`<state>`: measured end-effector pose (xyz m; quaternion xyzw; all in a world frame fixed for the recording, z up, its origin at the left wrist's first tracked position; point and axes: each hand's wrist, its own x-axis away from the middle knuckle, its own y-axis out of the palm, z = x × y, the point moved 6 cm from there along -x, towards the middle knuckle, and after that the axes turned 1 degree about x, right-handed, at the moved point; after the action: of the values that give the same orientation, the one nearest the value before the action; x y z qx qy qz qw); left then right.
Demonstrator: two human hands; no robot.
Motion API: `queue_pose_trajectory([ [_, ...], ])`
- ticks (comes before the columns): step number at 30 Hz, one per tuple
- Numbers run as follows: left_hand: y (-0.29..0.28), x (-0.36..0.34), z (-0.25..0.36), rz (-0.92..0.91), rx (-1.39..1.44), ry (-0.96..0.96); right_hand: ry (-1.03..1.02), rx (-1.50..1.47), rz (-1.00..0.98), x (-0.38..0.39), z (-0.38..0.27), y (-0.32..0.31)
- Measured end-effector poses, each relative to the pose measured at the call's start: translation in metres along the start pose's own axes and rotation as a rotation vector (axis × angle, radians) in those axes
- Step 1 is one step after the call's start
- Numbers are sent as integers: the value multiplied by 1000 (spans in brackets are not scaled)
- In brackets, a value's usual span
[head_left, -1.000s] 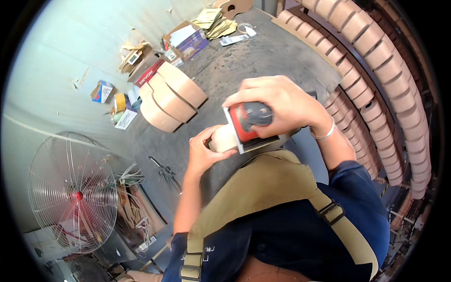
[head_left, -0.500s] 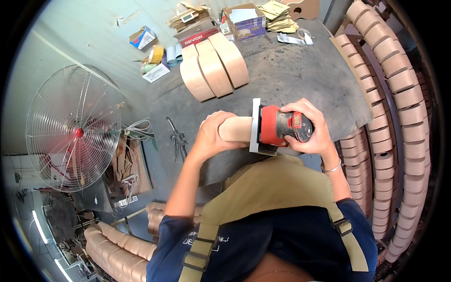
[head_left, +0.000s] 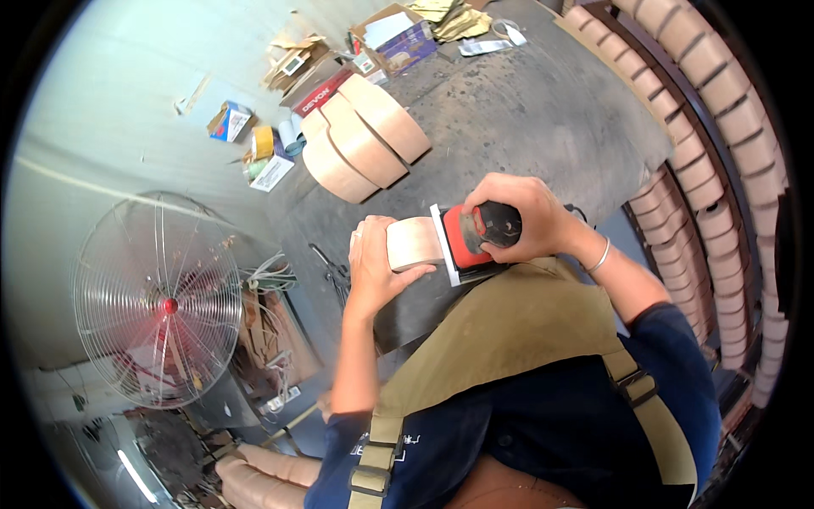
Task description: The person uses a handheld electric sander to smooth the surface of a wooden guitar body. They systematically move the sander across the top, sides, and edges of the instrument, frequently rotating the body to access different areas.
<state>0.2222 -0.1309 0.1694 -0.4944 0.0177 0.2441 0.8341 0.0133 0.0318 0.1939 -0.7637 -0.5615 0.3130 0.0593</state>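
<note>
My left hand (head_left: 367, 263) is closed around a pale curved wooden piece (head_left: 415, 243), fingers along its left end and thumb across its near edge. The piece is held over the near part of the dark bench. Against its right end sits the flat pad of a red and black power sander (head_left: 463, 240), its pad plate standing upright. Wrapped round the sander's black top is my right hand (head_left: 527, 219), with a bangle at the wrist. The contact face between pad and wood is hidden.
Several curved wooden pieces (head_left: 365, 136) stand together on the dark bench (head_left: 500, 119). Beyond them are an open carton (head_left: 407, 47) and folded yellow sheets (head_left: 454, 19). A wire-caged fan (head_left: 161, 301) is at left; rows of curved wood (head_left: 708, 161) line the right.
My view has turned, shifting the bench and fan. The wooden piece has tipped so more of its curved face shows, and my left fingers lie differently on it. The sander stays against it.
</note>
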Motion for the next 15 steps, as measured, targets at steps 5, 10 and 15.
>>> queue_pose_trajectory([
  [5, 1, 2, -4, 6, -5, -37, -34, -17, 10, -4, -4, -3],
  [10, 1, 5, -12, 46, 36, -63, -15, 31, -22, -11, -5, -1],
  [15, 1, 12, -14, 60, 33, -42, -1, 92, -45, -15, -2, 6],
])
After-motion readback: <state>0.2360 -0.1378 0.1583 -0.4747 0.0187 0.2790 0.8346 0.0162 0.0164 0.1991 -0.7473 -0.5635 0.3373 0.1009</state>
